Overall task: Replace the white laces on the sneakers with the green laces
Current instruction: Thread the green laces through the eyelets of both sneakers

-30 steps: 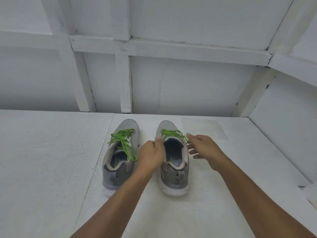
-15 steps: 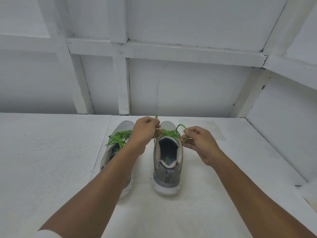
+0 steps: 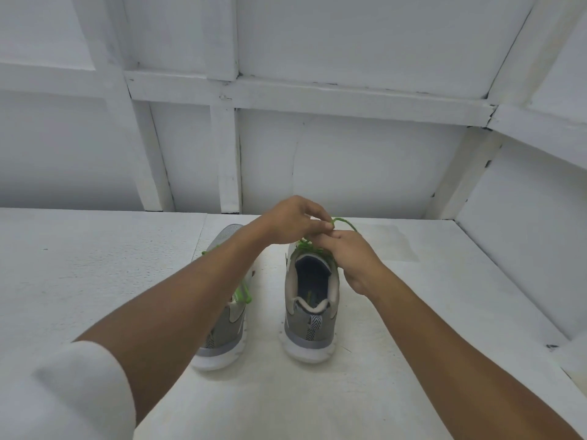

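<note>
Two grey sneakers with white soles stand side by side on the white table, heels toward me. Green laces (image 3: pixel 313 244) run through the right sneaker (image 3: pixel 311 312). My left hand (image 3: pixel 293 222) and my right hand (image 3: pixel 352 258) meet above its tongue, both pinching the green lace ends; a loop (image 3: pixel 344 222) sticks out past my fingers. The left sneaker (image 3: pixel 225 331) is largely hidden under my left forearm; a bit of its green lace (image 3: pixel 243 295) shows beside the arm. No white laces are in sight.
The white table (image 3: pixel 95 281) ends at a white panelled wall (image 3: pixel 317 160) behind the shoes. A low white side wall (image 3: pixel 521 255) borders it on the right. My forearms cross the near half of the table.
Both hands rose from the right sneaker's collar to its laces, took the green ends, and have now come together over the tongue. My left arm now covers more of the left sneaker.
</note>
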